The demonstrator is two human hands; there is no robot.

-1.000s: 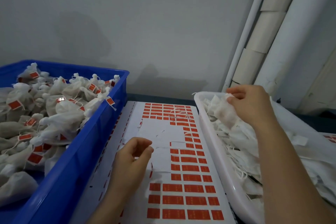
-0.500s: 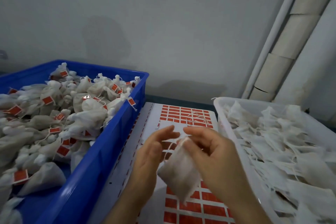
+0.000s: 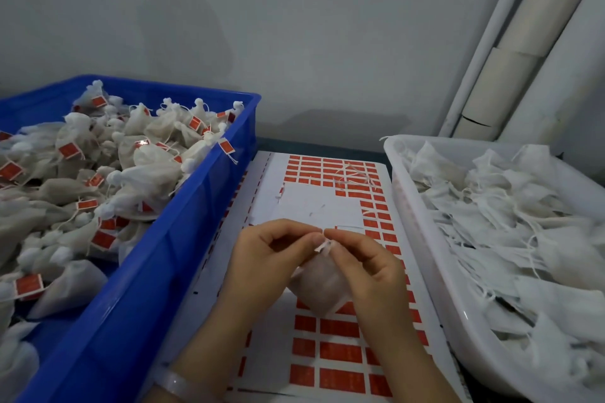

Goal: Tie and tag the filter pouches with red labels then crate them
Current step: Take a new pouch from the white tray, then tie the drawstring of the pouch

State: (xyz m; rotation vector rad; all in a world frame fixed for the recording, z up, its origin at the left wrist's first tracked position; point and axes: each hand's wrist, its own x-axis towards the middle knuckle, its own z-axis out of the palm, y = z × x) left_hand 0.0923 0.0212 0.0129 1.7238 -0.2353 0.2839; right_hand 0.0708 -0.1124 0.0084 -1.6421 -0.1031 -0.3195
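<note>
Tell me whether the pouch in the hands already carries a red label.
No: the pouch held by the left hand and right hand shows only white fabric.

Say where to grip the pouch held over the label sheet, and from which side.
Grip the pouch at its narrow neck at the top, coming from above. The filled body hangs and bulges below, soft with no edge to pinch, while the neck points up. The left hand and right hand pinch it there from opposite sides, over the label sheet.
</note>
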